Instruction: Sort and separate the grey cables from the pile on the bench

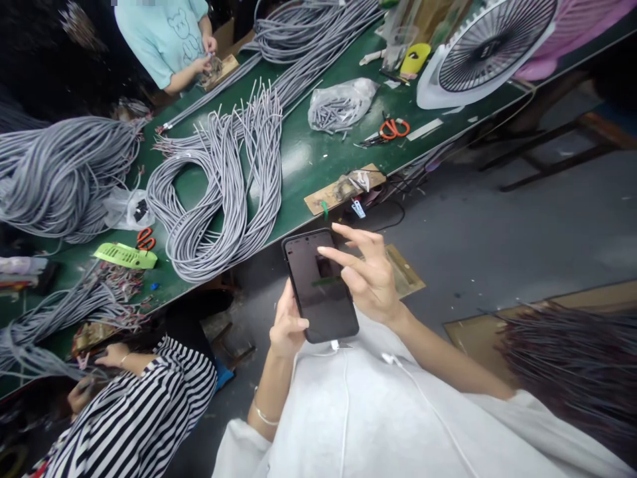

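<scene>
My left hand [287, 326] is wrapped round the lower left edge of a black smartphone [321, 285] and holds it above my lap. A white earphone cable [343, 372] hangs from the phone's bottom end over my white shirt. My right hand [365, 272] hovers over the right side of the dark screen with its fingers spread, the forefinger stretched out to the screen's upper part. It holds nothing.
A green workbench [298, 156] runs ahead with several bundles of grey cables [223, 179], orange scissors [393, 127], a bag of cable pieces [341, 103] and a white fan [488, 46]. A person in a striped shirt [144, 411] works at lower left, another in teal [166, 36] at the far end.
</scene>
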Demonstrator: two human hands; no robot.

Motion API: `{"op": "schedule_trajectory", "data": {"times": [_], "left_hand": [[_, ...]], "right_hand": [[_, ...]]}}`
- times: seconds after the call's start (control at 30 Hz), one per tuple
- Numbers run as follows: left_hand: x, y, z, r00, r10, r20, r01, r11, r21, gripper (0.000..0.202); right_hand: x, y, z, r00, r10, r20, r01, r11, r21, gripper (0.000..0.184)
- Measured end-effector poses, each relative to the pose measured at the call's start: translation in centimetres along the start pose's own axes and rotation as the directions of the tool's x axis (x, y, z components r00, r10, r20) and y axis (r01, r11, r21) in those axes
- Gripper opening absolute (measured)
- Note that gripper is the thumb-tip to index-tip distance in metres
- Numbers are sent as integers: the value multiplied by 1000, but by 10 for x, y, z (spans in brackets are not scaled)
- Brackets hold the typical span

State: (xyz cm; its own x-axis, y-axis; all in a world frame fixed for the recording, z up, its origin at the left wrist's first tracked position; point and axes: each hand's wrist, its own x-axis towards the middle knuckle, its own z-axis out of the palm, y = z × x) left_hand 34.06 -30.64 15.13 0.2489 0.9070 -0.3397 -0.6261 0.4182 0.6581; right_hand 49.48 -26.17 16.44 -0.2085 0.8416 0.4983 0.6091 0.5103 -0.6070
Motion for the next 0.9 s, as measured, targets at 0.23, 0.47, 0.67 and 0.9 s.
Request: {"op": "schedule_trajectory", "data": {"times": [0.23,0.47,0.67,0.9], "left_hand": [[11,22,-16,1000,14,3,-14,1000,0,74],[18,37,-33,999,-26,34,25,999,34,80],[23,42,-48,998,-27,59,27,1000,2,82],[24,52,-53,997,-47,55,49,998,-39,82]], "right_hand": [[1,-5,18,997,76,19,-76,997,16,40],[31,-14,44,996,-13,87,24,992,-127,37],[51,-16,66,989,-69,129,94,976,-196,35],[44,-21,62,999,-35,-13,34,996,-86,36]]}}
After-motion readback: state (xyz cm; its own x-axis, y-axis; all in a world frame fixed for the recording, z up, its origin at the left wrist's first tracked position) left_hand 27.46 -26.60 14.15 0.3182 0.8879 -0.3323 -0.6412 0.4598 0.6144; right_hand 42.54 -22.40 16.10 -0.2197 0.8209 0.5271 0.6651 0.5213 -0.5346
